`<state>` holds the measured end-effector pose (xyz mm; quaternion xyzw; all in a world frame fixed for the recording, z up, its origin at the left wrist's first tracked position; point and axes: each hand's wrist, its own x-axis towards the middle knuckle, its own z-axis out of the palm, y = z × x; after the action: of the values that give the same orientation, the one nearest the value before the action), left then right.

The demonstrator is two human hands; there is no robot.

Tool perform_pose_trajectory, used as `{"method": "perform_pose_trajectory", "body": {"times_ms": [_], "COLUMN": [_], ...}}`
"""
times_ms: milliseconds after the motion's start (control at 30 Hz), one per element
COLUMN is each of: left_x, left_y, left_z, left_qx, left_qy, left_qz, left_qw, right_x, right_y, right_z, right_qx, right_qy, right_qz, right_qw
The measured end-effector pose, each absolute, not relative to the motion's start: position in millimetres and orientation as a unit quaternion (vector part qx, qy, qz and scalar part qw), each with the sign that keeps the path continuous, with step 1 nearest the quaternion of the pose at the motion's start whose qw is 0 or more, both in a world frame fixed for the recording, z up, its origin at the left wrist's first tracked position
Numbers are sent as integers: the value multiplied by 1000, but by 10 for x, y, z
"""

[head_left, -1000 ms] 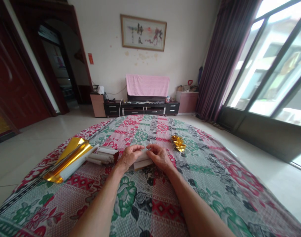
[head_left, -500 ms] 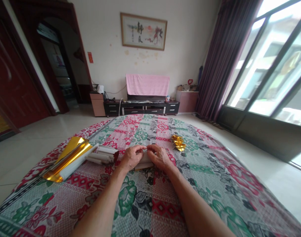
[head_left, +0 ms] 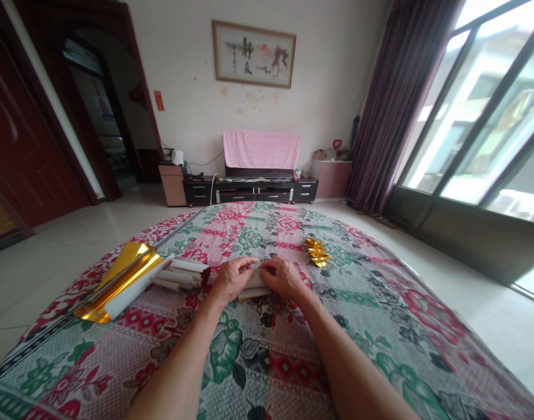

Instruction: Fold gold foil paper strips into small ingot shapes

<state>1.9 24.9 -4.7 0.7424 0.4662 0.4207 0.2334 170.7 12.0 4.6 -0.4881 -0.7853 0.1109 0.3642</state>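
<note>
A pale folded paper (head_left: pixel 254 287) with a thin gold edge at its near side lies on the patterned tablecloth (head_left: pixel 358 350). My left hand (head_left: pixel 235 279) rests at its left side, fingers curled over the paper. From the right, my right hand (head_left: pixel 282 276) presses on the same paper with bent fingers. The fingertips of both hands are close to each other, and part of the paper is hidden beneath them. Crumpled gold foil pieces (head_left: pixel 317 252) lie to the right, beyond my right hand.
Gold sheets (head_left: pixel 126 280), partly rolled with a white backing, lie at the left of the table. Several white paper rolls (head_left: pixel 183 274) sit between them and my left hand. A low black cabinet (head_left: pixel 255 191) stands beyond the table.
My hands have moved slightly apart, with the left fingertips shifting a little to the left. More of the paper shows between them.
</note>
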Motion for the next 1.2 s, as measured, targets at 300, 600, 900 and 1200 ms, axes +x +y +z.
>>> {"method": "perform_pose_trajectory", "body": {"times_ms": [300, 600, 900, 1200], "left_x": [-13, 0, -3, -20], "left_y": [277, 234, 174, 193], "left_z": [-24, 32, 105, 62], "left_qx": [625, 570, 545, 552], "left_qy": [476, 467, 464, 476], "left_qz": [487, 516, 518, 503], "left_qw": [381, 436, 468, 464], "right_x": [1736, 1713, 1653, 1641], "right_y": [198, 200, 177, 132], "right_z": [-43, -58, -17, 48], "right_qx": [-482, -442, -363, -382], "right_qy": [-702, -654, -562, -547], "right_qz": [215, 351, 516, 517], "right_qw": [478, 504, 535, 537]}}
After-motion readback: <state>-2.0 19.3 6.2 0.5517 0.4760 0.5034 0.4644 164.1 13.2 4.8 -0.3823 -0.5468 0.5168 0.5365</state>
